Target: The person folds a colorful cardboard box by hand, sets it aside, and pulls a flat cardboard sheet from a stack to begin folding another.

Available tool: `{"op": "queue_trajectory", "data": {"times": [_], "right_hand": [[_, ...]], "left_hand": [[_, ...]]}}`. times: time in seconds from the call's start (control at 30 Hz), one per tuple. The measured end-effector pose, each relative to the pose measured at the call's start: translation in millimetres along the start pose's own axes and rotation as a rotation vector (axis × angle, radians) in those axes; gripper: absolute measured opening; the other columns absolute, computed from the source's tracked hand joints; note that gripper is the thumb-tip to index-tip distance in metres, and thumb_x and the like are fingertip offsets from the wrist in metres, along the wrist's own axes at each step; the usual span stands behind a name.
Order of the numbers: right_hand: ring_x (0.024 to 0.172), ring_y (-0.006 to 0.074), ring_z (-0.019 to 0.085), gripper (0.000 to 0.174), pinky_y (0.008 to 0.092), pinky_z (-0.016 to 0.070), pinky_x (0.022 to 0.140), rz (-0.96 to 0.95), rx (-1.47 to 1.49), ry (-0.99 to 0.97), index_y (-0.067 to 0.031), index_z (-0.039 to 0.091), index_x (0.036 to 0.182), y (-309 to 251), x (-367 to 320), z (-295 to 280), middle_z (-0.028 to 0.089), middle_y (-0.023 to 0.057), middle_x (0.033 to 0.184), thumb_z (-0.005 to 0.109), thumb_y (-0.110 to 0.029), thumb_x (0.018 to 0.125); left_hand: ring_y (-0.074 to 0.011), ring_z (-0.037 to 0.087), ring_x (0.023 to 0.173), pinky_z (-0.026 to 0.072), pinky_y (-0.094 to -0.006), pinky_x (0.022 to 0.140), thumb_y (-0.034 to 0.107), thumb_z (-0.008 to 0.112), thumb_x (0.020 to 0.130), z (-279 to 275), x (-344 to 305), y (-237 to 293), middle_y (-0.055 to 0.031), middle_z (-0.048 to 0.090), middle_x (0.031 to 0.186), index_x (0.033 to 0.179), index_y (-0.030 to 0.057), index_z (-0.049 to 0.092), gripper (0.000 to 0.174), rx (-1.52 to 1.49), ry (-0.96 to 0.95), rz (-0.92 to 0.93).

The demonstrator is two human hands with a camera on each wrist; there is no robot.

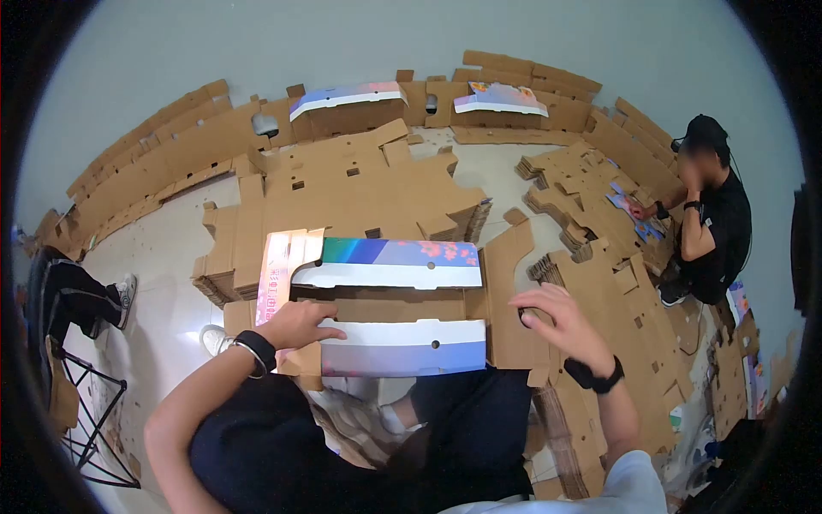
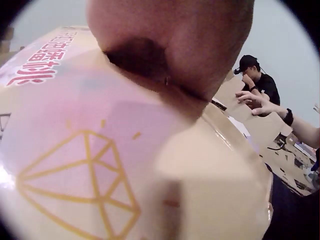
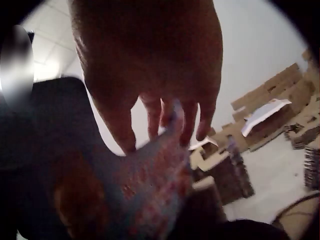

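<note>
A flat-bottomed cardboard carton [image 1: 385,306] lies across the lap, its long flaps printed white, blue and pink. My left hand [image 1: 301,324] curls round the notched edge of its left end panel [image 1: 276,272]; in the left wrist view that hand [image 2: 172,45] covers part of the pink panel [image 2: 75,130] with a yellow diamond drawing. At the brown right end panel [image 1: 511,265], my right hand [image 1: 565,324] rests with loosely bent, spread fingers. The right wrist view shows this hand [image 3: 150,55] at the notched edge of a dim printed panel [image 3: 145,185].
Stacks of flat brown cardboard [image 1: 342,184] lie ahead, with more [image 1: 634,317] at the right. Cardboard strips [image 1: 163,163] stand along the wall. A person in black [image 1: 719,223] crouches at the right. Another person's legs [image 1: 81,287] and a folding frame [image 1: 94,420] are at the left.
</note>
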State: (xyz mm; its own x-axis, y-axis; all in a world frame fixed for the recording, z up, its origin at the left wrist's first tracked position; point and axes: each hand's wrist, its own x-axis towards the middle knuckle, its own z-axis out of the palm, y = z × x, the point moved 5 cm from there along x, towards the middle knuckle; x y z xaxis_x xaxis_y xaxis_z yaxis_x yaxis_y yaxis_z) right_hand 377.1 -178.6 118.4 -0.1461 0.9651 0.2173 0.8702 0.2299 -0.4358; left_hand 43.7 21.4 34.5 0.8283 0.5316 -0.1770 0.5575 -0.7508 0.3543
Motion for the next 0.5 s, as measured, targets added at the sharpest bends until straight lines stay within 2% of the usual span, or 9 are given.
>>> {"op": "queue_trajectory", "data": {"times": [0.03,0.17,0.2,0.23,0.33,0.37,0.43,0.47,0.5], "right_hand": [[0.11,0.0253,0.053,0.031,0.0397,0.0381,0.1,-0.067,-0.106,0.042,-0.0095,0.061,0.114,-32.3,0.2,-7.1,0.064,0.007,0.107,0.061,-0.023,0.086],[0.117,0.0258,0.05,0.035,0.0415,0.0342,0.104,-0.295,-0.093,-0.072,-0.0066,0.057,0.118,-106.4,-11.6,28.4,0.053,0.0109,0.126,0.059,-0.024,0.087],[0.124,0.0297,0.044,0.045,0.0426,0.0326,0.106,-0.291,-0.128,-0.129,-0.0048,0.05,0.126,-106.6,-10.5,40.1,0.044,0.0165,0.136,0.06,-0.024,0.086],[0.124,0.0297,0.044,0.045,0.0426,0.0326,0.106,-0.291,-0.127,-0.126,-0.0048,0.05,0.126,-95.6,-8.5,48.0,0.044,0.0165,0.136,0.06,-0.024,0.086],[0.127,0.04,0.038,0.065,0.0444,0.0315,0.106,0.178,-0.381,0.14,0.0029,0.035,0.137,-22.4,-6.3,62.6,0.038,0.0253,0.138,0.06,-0.027,0.085],[0.127,0.0397,0.038,0.069,0.0448,0.0318,0.105,0.32,-0.323,0.218,0.0038,0.029,0.139,3.7,-12.8,62.3,0.037,0.024,0.14,0.06,-0.026,0.085],[0.112,0.0373,0.052,0.055,0.0442,0.0423,0.094,0.365,-0.431,0.321,0.003,0.043,0.129,40.3,-25.7,62.7,0.051,0.0247,0.126,0.058,-0.029,0.086],[0.112,0.0373,0.052,0.055,0.0442,0.0423,0.094,0.367,-0.438,0.32,0.003,0.043,0.129,49.3,-27.8,64.9,0.051,0.0247,0.126,0.058,-0.029,0.086],[0.098,0.037,0.057,0.044,0.0443,0.046,0.085,0.434,-0.387,0.174,0.0023,0.051,0.116,59.3,-29.4,72.0,0.058,0.0245,0.11,0.055,-0.032,0.089]], "left_hand": [[-0.0364,0.063,0.083,0.0497,-0.0448,0.071,0.054,0.059,0.083,1.8,0.0,-1.2,-0.018,0.065,0.084,0.098,0.0068,0.061,0.05,-0.005,-0.003,0.003],[-0.0361,0.063,0.084,0.0498,-0.0445,0.072,0.054,0.059,0.083,5.7,2.2,-5.4,-0.0176,0.066,0.085,0.098,0.0068,0.061,0.05,0.007,-0.015,0.009],[-0.0361,0.063,0.083,0.0498,-0.0445,0.072,0.054,0.059,0.083,5.8,3.0,-5.3,-0.0175,0.066,0.084,0.098,0.0068,0.062,0.05,0.017,-0.012,0.009],[-0.0361,0.063,0.083,0.0498,-0.0445,0.072,0.054,0.059,0.083,4.3,3.0,-4.4,-0.0175,0.066,0.084,0.098,0.0068,0.062,0.05,0.019,-0.013,0.01],[-0.036,0.063,0.082,0.0499,-0.0445,0.071,0.055,0.06,0.082,-4.6,-1.5,0.4,-0.0172,0.066,0.084,0.098,0.0066,0.062,0.051,0.017,0.018,0.028],[-0.0359,0.063,0.081,0.05,-0.0444,0.07,0.055,0.06,0.082,-5.9,-2.0,2.6,-0.0171,0.066,0.083,0.098,0.0067,0.062,0.051,0.031,0.017,0.011],[-0.0359,0.064,0.081,0.05,-0.0443,0.07,0.055,0.06,0.082,-6.6,-2.3,6.0,-0.0171,0.066,0.083,0.098,0.0067,0.062,0.051,0.04,0.018,0.002],[-0.0359,0.064,0.08,0.05,-0.0444,0.07,0.055,0.06,0.082,-6.9,-2.2,6.3,-0.017,0.066,0.082,0.098,0.0068,0.062,0.05,0.053,0.013,-0.004],[-0.0359,0.064,0.08,0.0499,-0.0445,0.069,0.054,0.06,0.082,-6.4,-1.9,6.5,-0.0168,0.066,0.081,0.098,0.0068,0.062,0.05,0.066,0.005,-0.009]]}}
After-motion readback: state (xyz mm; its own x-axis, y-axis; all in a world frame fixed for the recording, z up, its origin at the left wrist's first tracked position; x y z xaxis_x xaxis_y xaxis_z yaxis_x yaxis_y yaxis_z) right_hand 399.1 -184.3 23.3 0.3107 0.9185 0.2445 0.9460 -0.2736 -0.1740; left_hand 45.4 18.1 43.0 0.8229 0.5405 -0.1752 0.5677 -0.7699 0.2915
